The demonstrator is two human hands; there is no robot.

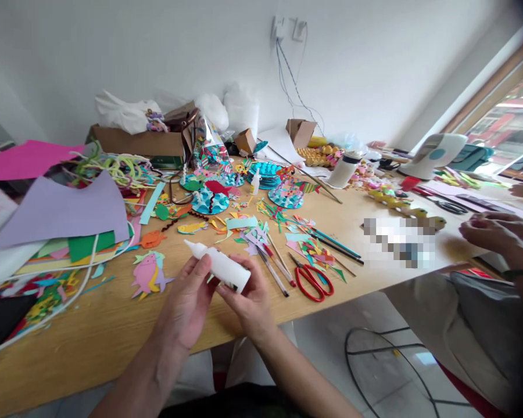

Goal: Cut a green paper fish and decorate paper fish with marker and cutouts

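Note:
A white glue bottle (225,269) with a pointed nozzle lies tilted across both hands, its tip toward the upper left. My left hand (190,299) is closed on its nozzle end, thumb on top. Around the base end, my right hand (249,302) is wrapped, also closed. Left of them on the table is a pink paper fish (146,274) with yellow and purple parts. Beyond the bottle lie an orange paper cutout (151,239) and a yellow paper fish (192,228). Red-handled scissors (314,281) rest to the right, beside several pens (272,270).
Blue paper discs with paper fish (210,200) stand farther back, near a second small glue bottle (255,182). Purple paper (65,212) and a white cord (89,273) lie at left. At right, a co-worker's hands (488,232) are over the table. A stool (375,348) stands below.

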